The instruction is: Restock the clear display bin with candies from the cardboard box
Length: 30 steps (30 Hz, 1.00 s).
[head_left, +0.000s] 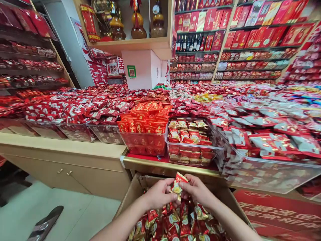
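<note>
Between both hands, above an open cardboard box (132, 191), is a small red and gold wrapped packet (177, 185). My left hand (160, 193) grips its left side with thumb and fingers. On the right side, my right hand (197, 190) pinches the same packet. Below the hands, the box holds a heap of similar red and gold packets (173, 219). Just beyond it on the counter, a clear plastic bin (192, 145) contains rows of like packets.
Left of that bin stands a clear bin of bright red packets (142, 144). A large bin of white and red packets (276, 167) is at right. Cabinets (75, 167) run along the left. Stocked shelves (200, 31) rise behind; a dark object (46, 224) lies on the floor.
</note>
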### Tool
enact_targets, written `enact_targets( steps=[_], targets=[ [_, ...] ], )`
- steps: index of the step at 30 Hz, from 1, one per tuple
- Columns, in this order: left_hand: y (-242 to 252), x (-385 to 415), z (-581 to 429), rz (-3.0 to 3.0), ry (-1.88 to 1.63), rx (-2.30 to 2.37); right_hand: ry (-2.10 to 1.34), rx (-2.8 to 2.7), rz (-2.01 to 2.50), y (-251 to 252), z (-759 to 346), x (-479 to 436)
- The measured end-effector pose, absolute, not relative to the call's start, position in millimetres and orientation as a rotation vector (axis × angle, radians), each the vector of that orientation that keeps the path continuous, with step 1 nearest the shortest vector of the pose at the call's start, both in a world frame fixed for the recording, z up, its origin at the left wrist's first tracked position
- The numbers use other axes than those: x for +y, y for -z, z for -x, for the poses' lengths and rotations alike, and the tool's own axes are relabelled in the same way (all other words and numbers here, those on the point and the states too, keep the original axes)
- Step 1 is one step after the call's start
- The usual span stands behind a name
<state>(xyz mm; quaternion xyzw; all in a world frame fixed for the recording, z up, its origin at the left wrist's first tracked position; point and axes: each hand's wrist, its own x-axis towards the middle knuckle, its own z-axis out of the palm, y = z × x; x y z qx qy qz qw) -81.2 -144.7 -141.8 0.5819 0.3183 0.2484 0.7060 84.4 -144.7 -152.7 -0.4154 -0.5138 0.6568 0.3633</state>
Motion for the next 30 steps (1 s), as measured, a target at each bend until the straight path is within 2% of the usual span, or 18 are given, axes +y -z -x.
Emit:
enact_targets(
  steps=[7,15,19,22,25,27,30],
  targets=[
    [129,-147,85,-1.299,-0.597,0.717,-1.706,-1.258,1.019,131,-86,-156],
    [134,-155,73,-1.31,-0.692,0.759,-1.506,-1.395,1.149,143,-85,-154],
    [132,-152,73,-1.268,-0.75,0.912,-0.804,-1.771,1.25,127,-84,-164],
    [124,-150,74,-1.226,-0.708,1.005,-0.249,-2.196,1.132,113,-81,-175],
    [103,-154,73,-1.221,-0.664,1.016,0.228,-2.38,1.042,102,-79,-182],
    [80,-157,73,-1.299,-0.625,0.975,0.403,-2.394,0.966,88,-85,-185],
    [35,-151,70,-1.558,-0.554,0.84,0.426,-2.346,0.92,46,-108,-183]
  ],
)
